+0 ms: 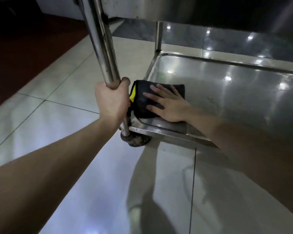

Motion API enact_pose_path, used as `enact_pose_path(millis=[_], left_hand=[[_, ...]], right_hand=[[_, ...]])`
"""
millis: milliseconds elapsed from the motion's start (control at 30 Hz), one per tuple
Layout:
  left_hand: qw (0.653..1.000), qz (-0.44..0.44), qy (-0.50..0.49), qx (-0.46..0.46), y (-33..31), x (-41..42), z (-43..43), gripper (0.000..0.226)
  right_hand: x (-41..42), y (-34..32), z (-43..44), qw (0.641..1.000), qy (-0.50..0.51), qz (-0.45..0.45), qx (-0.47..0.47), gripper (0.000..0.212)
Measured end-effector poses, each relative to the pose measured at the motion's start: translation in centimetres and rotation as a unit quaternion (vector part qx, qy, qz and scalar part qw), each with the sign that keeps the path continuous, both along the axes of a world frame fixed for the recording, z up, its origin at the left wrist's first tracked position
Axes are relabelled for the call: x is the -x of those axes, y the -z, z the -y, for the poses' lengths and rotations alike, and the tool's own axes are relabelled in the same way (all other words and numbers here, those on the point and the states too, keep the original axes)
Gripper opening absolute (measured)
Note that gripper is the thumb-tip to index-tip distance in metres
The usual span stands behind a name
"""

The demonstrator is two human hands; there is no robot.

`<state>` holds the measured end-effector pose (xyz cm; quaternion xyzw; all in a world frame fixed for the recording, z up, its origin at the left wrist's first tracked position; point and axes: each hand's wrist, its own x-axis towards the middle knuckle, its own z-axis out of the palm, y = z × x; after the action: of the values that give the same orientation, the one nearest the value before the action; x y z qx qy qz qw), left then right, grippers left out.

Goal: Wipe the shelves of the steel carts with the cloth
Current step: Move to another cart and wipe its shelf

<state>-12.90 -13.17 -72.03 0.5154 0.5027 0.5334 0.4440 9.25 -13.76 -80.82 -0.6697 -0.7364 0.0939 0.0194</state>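
A steel cart stands in front of me; its bottom shelf [235, 85] is a shiny tray with a raised rim. A dark cloth [142, 98] with a yellow edge lies flat in the shelf's near left corner. My right hand [167, 105] presses on the cloth with straight, spread fingers. My left hand [112, 100] grips the cart's near left upright post [100, 43] just above the shelf. The upper shelf [209, 9] hangs overhead at the top of the view.
A grey caster wheel [135, 140] sits under the shelf's near left corner. Pale glossy floor tiles [58, 115] surround the cart, and a dark red strip of floor [24, 53] runs at the far left. A second post [159, 36] rises at the far left corner.
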Motion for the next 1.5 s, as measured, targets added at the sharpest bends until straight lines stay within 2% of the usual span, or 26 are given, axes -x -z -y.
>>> enact_pose_path(millis=[100, 200, 267, 433, 633, 733, 900, 1000, 1100, 1167, 1300, 1400, 1500], left_hand=[[1.000, 0.006, 0.013, -0.001, 0.0, 0.1, 0.3, 0.027], [1.000, 0.018, 0.015, -0.006, 0.1, -0.1, 0.5, 0.032], [1.000, 0.022, 0.010, -0.012, 0.1, -0.4, 0.4, 0.034], [0.999, 0.028, 0.000, -0.020, 0.3, -0.8, 0.3, 0.034], [1.000, -0.008, -0.012, 0.007, -0.4, -0.9, 0.0, 0.035], [1.000, -0.007, -0.005, 0.020, -1.0, -0.8, 0.2, 0.035], [0.999, 0.007, 0.012, 0.035, -1.4, -0.6, 0.6, 0.013], [0.999, 0.009, 0.021, 0.034, -0.6, -0.4, 0.1, 0.012], [0.999, 0.018, 0.019, 0.037, 0.0, -0.4, -0.5, 0.024], [0.999, 0.021, 0.020, 0.035, 0.1, -0.5, -0.6, 0.032], [0.999, 0.023, 0.009, 0.025, 0.4, -0.7, -0.6, 0.030], [0.999, 0.029, 0.004, 0.013, 0.5, -1.0, -0.4, 0.028], [1.000, 0.028, -0.005, 0.001, 0.5, -1.1, -0.2, 0.026]], right_hand=[[-4.3, -0.3, -5.7, 0.998, 0.067, -0.002, -0.004, 0.078], [-7.0, 0.0, -10.0, 0.987, 0.159, -0.002, 0.007, 0.081], [-7.1, 0.2, -11.4, 0.983, 0.181, -0.007, 0.016, 0.081], [-4.4, -0.7, -8.8, 0.986, 0.163, -0.012, 0.021, 0.072], [5.1, 0.4, 1.8, 0.998, 0.060, -0.016, 0.004, 0.067], [6.0, -0.3, 4.4, 0.998, 0.040, -0.027, 0.034, 0.062], [1.8, -1.1, 9.8, 0.996, 0.053, -0.052, 0.046, 0.065], [-2.7, -0.7, 13.8, 0.993, 0.096, -0.061, 0.031, 0.076], [-8.2, -0.6, 15.1, 0.988, 0.146, -0.034, 0.024, 0.079], [-12.4, -0.4, 14.7, 0.979, 0.203, -0.017, 0.021, 0.080], [-19.1, 0.0, 11.2, 0.945, 0.325, -0.001, 0.025, 0.075], [-19.0, 0.3, 6.8, 0.924, 0.381, -0.013, 0.017, 0.074], [-14.6, -0.2, 2.2, 0.936, 0.352, -0.022, 0.010, 0.071]])
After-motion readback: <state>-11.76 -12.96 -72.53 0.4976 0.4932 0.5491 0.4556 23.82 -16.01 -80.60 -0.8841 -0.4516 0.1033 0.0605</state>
